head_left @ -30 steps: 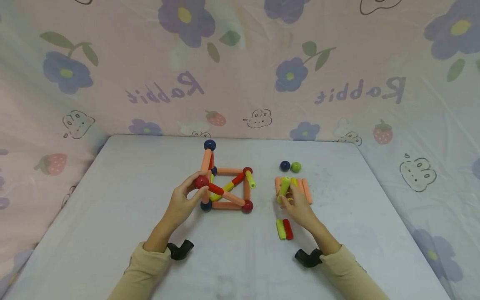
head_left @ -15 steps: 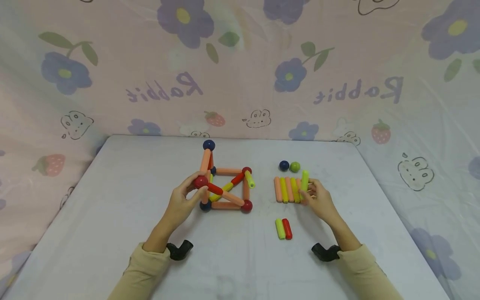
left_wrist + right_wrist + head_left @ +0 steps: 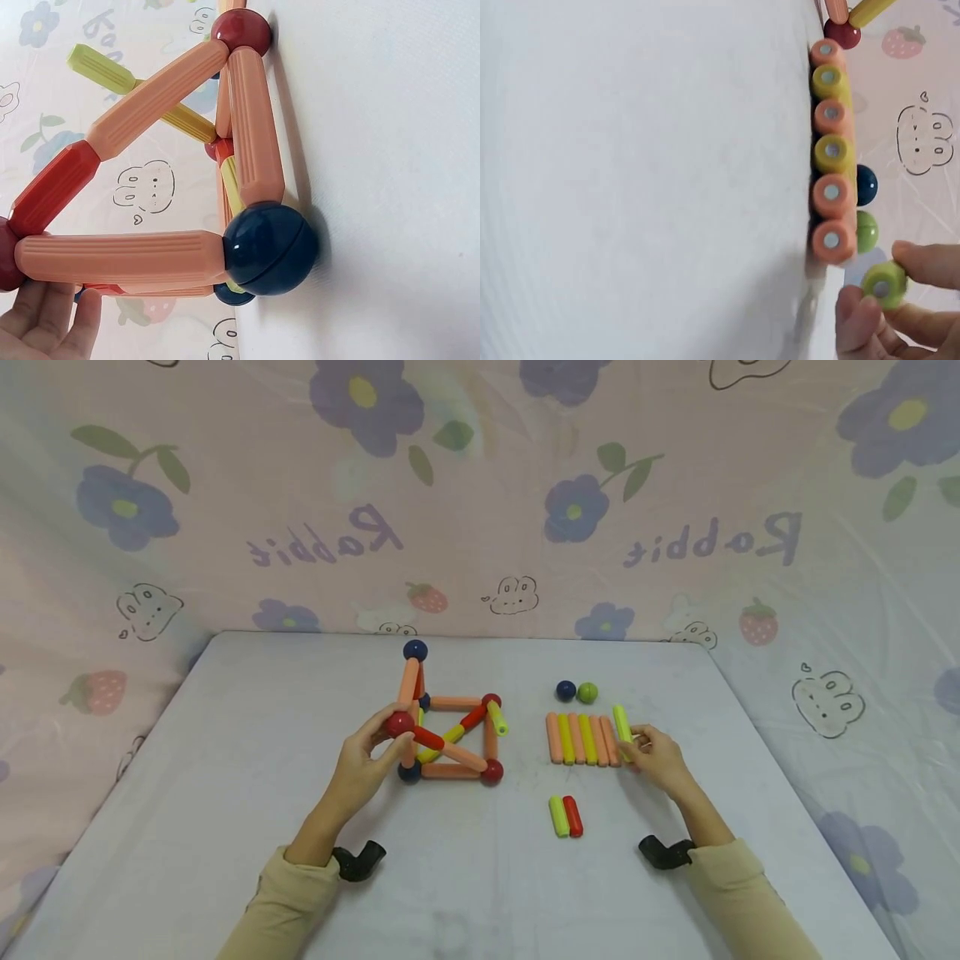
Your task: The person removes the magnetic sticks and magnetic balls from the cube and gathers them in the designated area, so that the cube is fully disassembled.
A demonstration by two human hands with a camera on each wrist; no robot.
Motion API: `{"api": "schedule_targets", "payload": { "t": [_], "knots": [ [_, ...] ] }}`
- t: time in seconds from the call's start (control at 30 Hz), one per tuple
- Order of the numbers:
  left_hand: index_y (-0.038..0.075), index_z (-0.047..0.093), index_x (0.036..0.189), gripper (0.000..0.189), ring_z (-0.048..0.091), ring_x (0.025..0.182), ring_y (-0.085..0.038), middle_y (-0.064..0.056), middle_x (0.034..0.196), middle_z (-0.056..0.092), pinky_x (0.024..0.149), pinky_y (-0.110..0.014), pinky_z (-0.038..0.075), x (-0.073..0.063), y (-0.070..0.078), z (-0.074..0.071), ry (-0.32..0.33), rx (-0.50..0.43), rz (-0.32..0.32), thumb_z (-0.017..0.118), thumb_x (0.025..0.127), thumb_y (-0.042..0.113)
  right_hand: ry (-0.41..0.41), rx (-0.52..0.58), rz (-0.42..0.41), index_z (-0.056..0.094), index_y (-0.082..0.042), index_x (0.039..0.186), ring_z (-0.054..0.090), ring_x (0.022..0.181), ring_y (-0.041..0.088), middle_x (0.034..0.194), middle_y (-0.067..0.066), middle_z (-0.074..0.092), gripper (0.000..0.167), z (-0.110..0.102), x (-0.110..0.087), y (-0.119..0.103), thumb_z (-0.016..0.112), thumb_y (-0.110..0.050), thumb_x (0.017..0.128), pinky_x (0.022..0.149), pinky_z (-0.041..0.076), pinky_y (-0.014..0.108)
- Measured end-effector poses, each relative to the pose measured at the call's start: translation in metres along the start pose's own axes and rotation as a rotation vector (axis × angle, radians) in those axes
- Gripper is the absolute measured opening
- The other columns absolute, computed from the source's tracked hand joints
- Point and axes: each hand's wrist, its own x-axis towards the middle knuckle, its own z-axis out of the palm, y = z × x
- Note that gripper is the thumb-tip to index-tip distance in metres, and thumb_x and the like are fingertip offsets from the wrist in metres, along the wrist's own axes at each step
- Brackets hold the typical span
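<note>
My left hand (image 3: pixel 363 767) grips a red ball (image 3: pixel 400 724) at a raised corner of a frame built from balls and sticks. From that ball, a short red stick (image 3: pixel 427 737) joined to an orange stick (image 3: pixel 467 757) slopes down to another red ball (image 3: pixel 492 772). In the left wrist view, my fingertips (image 3: pixel 56 319) sit just below the ball. My right hand (image 3: pixel 660 762) pinches a light green stick (image 3: pixel 622 724) between thumb and fingers, tilted up beside the right end of a row of orange and yellow sticks (image 3: pixel 576 739). The right wrist view shows the stick's round end (image 3: pixel 883 285).
Behind the row lie a dark blue ball (image 3: pixel 566 691) and a green ball (image 3: pixel 588 692). In front of it are a short light green stick (image 3: pixel 558 816) and a short red stick (image 3: pixel 573 816). A patterned curtain (image 3: pixel 480 552) hangs behind the white table (image 3: pixel 480 877).
My right hand has carried the light green stick rightward, from over the left part of the row to its right end. My left hand keeps its hold on the red ball.
</note>
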Motion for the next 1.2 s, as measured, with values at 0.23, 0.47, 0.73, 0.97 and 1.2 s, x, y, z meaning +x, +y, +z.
{"api": "schedule_targets", "payload": {
  "t": [0.23,0.47,0.73,0.97,1.2],
  "knots": [
    [-0.001,0.05,0.134,0.045,0.06,0.116,-0.039,-0.024,0.135,0.056,0.106,-0.052,0.043,0.0,0.001,0.0,-0.001,-0.003,0.003,0.062,0.092,0.005,-0.103,0.026,0.093,0.043,0.016,0.131,0.063,0.067,0.005,0.105,0.029,0.058,0.049,-0.005,0.006,0.008,0.055,-0.018,0.097,0.058,0.049,0.02],
    [0.0,0.051,0.134,0.045,0.059,0.116,-0.038,-0.023,0.135,0.056,0.107,-0.052,0.042,0.001,0.0,0.001,0.001,-0.005,-0.003,0.063,0.092,0.006,-0.116,0.008,0.108,0.044,0.019,0.13,0.061,0.065,0.005,0.099,0.029,0.063,0.051,-0.006,0.012,0.012,0.055,-0.018,0.097,0.059,0.048,0.021],
    [0.001,0.051,0.135,0.044,0.06,0.115,-0.038,-0.023,0.135,0.056,0.106,-0.052,0.043,0.0,-0.001,0.0,0.003,0.005,0.003,0.062,0.092,0.006,-0.109,-0.041,0.087,0.05,0.019,0.124,0.061,0.062,0.005,0.098,0.03,0.068,0.051,-0.003,0.013,0.011,0.06,-0.021,0.095,0.06,0.048,0.021],
    [0.0,0.051,0.134,0.044,0.06,0.115,-0.038,-0.023,0.135,0.057,0.106,-0.052,0.043,0.001,-0.001,0.001,0.01,0.003,0.019,0.062,0.092,0.006,-0.097,-0.082,0.028,0.052,0.017,0.122,0.059,0.061,0.008,0.095,0.03,0.068,0.048,-0.003,0.014,0.011,0.061,-0.022,0.094,0.059,0.046,0.023],
    [0.001,0.05,0.135,0.045,0.059,0.117,-0.037,-0.022,0.137,0.055,0.106,-0.052,0.043,0.0,-0.001,0.001,0.003,0.004,-0.001,0.063,0.092,0.007,-0.023,-0.156,-0.03,0.056,0.015,0.118,0.057,0.066,0.018,0.087,0.025,0.066,0.043,-0.004,0.008,0.0,0.064,-0.019,0.092,0.059,0.042,0.025]
  ]
}}
